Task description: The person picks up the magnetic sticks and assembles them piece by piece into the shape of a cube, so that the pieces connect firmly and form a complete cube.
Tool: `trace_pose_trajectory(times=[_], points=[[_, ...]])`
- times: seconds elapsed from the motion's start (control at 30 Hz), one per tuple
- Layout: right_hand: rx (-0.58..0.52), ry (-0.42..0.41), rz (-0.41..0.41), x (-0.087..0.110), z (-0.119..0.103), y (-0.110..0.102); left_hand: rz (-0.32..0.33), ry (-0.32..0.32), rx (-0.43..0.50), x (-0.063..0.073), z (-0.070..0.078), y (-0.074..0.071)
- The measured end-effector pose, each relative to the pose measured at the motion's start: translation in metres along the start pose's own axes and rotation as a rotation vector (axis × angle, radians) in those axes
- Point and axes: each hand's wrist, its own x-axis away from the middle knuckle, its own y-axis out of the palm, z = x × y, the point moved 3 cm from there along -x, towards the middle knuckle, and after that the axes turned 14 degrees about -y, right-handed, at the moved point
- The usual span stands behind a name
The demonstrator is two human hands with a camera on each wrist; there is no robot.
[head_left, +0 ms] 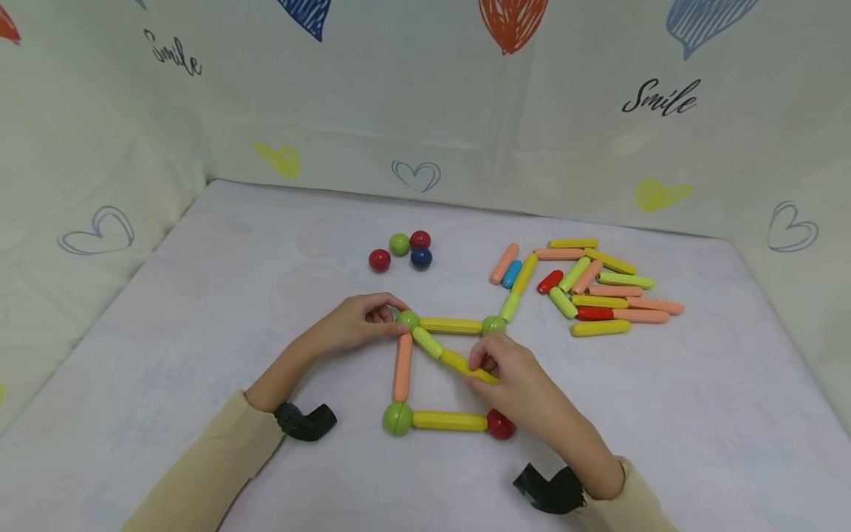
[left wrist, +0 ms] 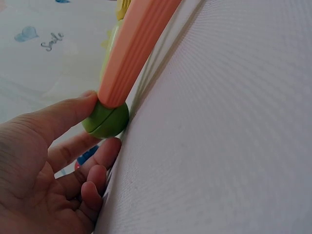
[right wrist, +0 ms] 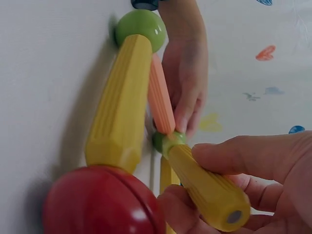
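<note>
My left hand (head_left: 359, 321) pinches a green ball (head_left: 407, 319) at the upper left corner of a frame of magnetic-looking rods and balls. My right hand (head_left: 517, 375) holds a yellow rod (right wrist: 207, 187) between thumb and fingers; its free end shows a grey disc. That rod continues a light green rod (head_left: 428, 343) which slants down from the pinched ball. A salmon rod (left wrist: 139, 48) joins this ball to a lower green ball (head_left: 398, 418). From there a yellow rod (head_left: 449, 420) runs to a red ball (right wrist: 105, 202), under my right wrist. Another yellow rod (head_left: 450, 326) reaches the right green ball (head_left: 493, 325).
From the right green ball, a light green rod (head_left: 510, 306) and a yellow rod (head_left: 525, 274) slant away. Loose rods (head_left: 605, 291) in several colours lie at the right. Loose balls, including a dark blue ball (head_left: 422, 258), sit behind the frame on the white table (head_left: 266, 244).
</note>
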Motion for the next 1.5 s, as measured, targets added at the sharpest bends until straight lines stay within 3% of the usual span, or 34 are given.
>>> trace_pose_trajectory(times=[0.13, 0.43, 0.97, 1.27, 1.5], points=[[0.014, 0.016, -0.04, -0.001, 0.002, 0.008, 0.0, -0.001, 0.005, -0.001, -0.003, 0.001], [0.094, -0.04, -0.079, -0.003, 0.003, 0.016, 0.003, -0.003, 0.01, -0.001, -0.003, 0.0], [0.187, -0.045, -0.09, -0.003, 0.005, 0.02, 0.002, -0.004, 0.023, -0.001, -0.003, 0.0], [0.193, -0.075, -0.046, -0.003, 0.007, 0.021, 0.025, -0.028, 0.014, -0.002, -0.002, 0.003], [0.198, -0.04, -0.019, -0.004, 0.007, 0.023, 0.034, -0.025, 0.009, -0.002, -0.003, 0.004]])
